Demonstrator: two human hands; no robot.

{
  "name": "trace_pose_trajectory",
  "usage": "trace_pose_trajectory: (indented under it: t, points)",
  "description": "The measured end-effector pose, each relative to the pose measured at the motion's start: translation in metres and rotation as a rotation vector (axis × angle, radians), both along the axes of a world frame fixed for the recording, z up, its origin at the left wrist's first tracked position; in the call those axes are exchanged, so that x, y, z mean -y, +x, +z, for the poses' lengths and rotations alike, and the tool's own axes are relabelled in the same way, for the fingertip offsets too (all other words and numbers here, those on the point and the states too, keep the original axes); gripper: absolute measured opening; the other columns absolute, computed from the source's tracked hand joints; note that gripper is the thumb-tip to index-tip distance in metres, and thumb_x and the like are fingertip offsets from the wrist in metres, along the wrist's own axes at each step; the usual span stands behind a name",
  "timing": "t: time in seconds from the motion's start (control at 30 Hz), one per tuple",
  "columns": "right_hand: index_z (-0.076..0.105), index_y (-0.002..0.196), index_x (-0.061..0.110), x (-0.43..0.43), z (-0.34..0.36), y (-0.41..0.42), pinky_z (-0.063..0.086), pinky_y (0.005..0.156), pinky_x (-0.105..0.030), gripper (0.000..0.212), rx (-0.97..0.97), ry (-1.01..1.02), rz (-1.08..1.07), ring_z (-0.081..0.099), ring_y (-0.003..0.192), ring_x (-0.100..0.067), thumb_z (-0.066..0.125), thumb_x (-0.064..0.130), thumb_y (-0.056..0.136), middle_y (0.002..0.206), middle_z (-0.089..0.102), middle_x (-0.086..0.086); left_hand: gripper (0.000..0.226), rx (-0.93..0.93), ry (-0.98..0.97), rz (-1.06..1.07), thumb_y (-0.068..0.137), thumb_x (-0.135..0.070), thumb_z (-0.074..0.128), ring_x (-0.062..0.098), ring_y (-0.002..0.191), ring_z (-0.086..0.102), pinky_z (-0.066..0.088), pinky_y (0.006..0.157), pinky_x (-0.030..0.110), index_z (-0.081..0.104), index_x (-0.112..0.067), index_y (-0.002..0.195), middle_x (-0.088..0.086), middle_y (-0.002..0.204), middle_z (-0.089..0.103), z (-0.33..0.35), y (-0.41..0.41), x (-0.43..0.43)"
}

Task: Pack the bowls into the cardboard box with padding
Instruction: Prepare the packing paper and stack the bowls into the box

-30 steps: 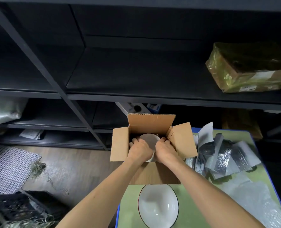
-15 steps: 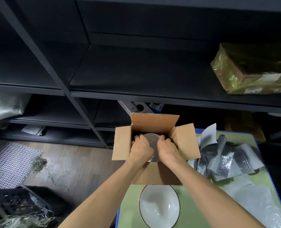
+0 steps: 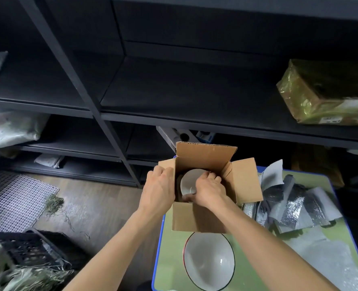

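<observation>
Head view: the left hand [image 3: 157, 191] had come out of the cardboard box [image 3: 203, 217] and now lay over its left wall, fingers curled over the top edge, gripping the cardboard. Half a second before, both hands sat close together inside, both on the bowl. The right hand [image 3: 210, 191] stayed inside, fingers hooked over the far side of the small bowl [image 3: 189, 180] and thumb at its near rim, grasping it. With the left hand gone, more of the bowl's white inside showed. It sat low in the box, tipped towards the left wall, with something dark between it and that wall; I could not tell whether that was padding. My read: the bowl was nearly seated, the left hand was bracing the box, and the right hand was making the last adjustment. All four flaps were open. The large bowl [image 3: 209, 260] with the dark rim lay in the same place as before, upright on the green table [image 3: 167, 267] just in front of the box, so it was not yet packed. The foil padding sheets [image 3: 291, 206] lay in an untouched heap to the right of the box, with bubble wrap [image 3: 331, 257] nearer the camera. The frame was also shifted slightly compared with earlier.
</observation>
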State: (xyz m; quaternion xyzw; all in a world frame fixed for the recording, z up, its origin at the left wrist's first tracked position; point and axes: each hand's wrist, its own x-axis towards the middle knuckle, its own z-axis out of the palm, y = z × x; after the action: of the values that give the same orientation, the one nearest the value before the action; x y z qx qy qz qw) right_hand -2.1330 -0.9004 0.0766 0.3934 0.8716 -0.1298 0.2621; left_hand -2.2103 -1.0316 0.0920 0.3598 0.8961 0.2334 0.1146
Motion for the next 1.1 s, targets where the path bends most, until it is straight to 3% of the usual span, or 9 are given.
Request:
trace_pose_trajectory:
  t: [0.13, 0.2, 0.37, 0.6, 0.8, 1.1]
  points:
    - [0.008, 0.154, -0.004, 0.007, -0.008, -0.017, 0.046, 0.102, -0.048, 0.139, 0.1, 0.001, -0.117, 0.031, 0.139, -0.042, 0.074, 0.077, 0.063, 0.154, 0.023, -0.027, 0.015, 0.08, 0.0, 0.003, 0.102, -0.018, 0.045, 0.022, 0.088, 0.05, 0.049, 0.079, 0.036, 0.053, -0.01, 0.112, 0.009, 0.11, 0.054, -0.004, 0.005, 0.007]
    - [0.005, 0.154, -0.004, 0.009, -0.012, -0.021, 0.047, 0.101, -0.051, 0.137, 0.139, 0.001, -0.16, 0.027, 0.141, -0.046, 0.077, 0.072, 0.065, 0.156, 0.014, -0.031, 0.023, 0.123, -0.024, -0.007, 0.101, -0.022, 0.049, 0.023, 0.092, 0.051, 0.049, 0.081, 0.037, 0.051, -0.01, 0.121, 0.007, 0.114, 0.052, -0.005, 0.008, 0.008]
    - [0.017, 0.154, 0.007, 0.007, -0.02, -0.021, 0.045, 0.105, -0.052, 0.101, 0.13, -0.001, -0.143, 0.025, 0.14, -0.05, 0.073, 0.05, 0.082, 0.154, 0.012, -0.032, 0.044, 0.2, -0.017, -0.005, 0.102, -0.024, 0.05, 0.022, 0.096, 0.055, 0.052, 0.086, 0.039, 0.038, -0.015, 0.144, 0.004, 0.116, 0.05, -0.011, 0.008, 0.009]
    - [0.031, 0.149, 0.01, 0.005, -0.023, -0.018, 0.049, 0.102, -0.044, 0.08, 0.115, 0.042, -0.085, 0.034, 0.133, -0.041, 0.068, 0.044, 0.087, 0.148, 0.02, -0.027, 0.032, 0.264, 0.01, 0.0, 0.103, -0.024, 0.048, 0.018, 0.085, 0.054, 0.05, 0.074, 0.032, 0.045, -0.018, 0.134, 0.001, 0.106, 0.048, -0.012, 0.006, 0.008]
    - [0.035, 0.147, 0.013, 0.004, -0.025, -0.018, 0.048, 0.101, -0.041, 0.086, 0.131, 0.053, -0.071, 0.034, 0.131, -0.039, 0.071, 0.055, 0.081, 0.147, 0.021, -0.023, 0.029, 0.268, 0.01, -0.01, 0.103, -0.024, 0.047, 0.017, 0.08, 0.053, 0.043, 0.067, 0.028, 0.045, -0.017, 0.132, 0.002, 0.103, 0.047, -0.013, 0.006, 0.009]
    - [0.043, 0.142, 0.014, 0.002, -0.011, -0.008, 0.043, 0.1, -0.042, 0.087, 0.035, -0.054, -0.123, 0.032, 0.131, -0.039, 0.07, 0.065, 0.078, 0.151, 0.026, -0.019, 0.046, 0.227, -0.025, -0.065, 0.104, -0.025, 0.044, 0.02, 0.08, 0.053, 0.045, 0.07, 0.032, 0.033, -0.02, 0.148, 0.005, 0.102, 0.047, -0.016, 0.002, 0.009]
